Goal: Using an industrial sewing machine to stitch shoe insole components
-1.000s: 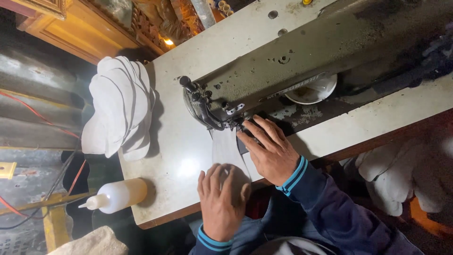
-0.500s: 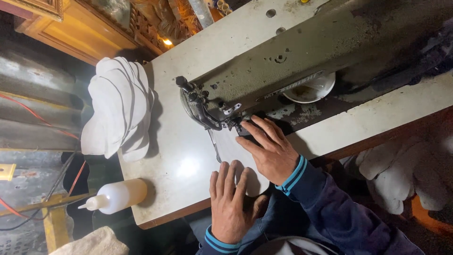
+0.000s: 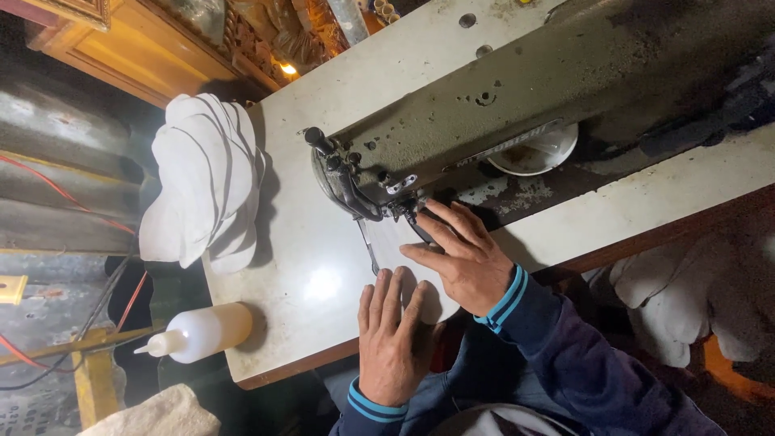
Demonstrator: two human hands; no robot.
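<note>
A grey-green sewing machine (image 3: pixel 517 105) lies across a white table (image 3: pixel 291 266). A white fabric piece (image 3: pixel 387 242) sits flat under its needle head (image 3: pixel 355 190). My right hand (image 3: pixel 456 254) presses on the fabric right beside the needle area, fingers spread. My left hand (image 3: pixel 391 335) lies flat on the near part of the same fabric at the table's front edge, fingers pointing towards the machine. Both sleeves are dark blue with light blue cuffs.
A stack of white fabric pieces (image 3: pixel 202 190) rests at the table's left end. A white squeeze bottle (image 3: pixel 198 331) lies at the near left corner. More white fabric (image 3: pixel 686 299) hangs below the table at right. A wooden cabinet (image 3: pixel 153 48) stands behind.
My left hand has slid back along the fabric towards the table's front edge. My right hand has stayed by the needle.
</note>
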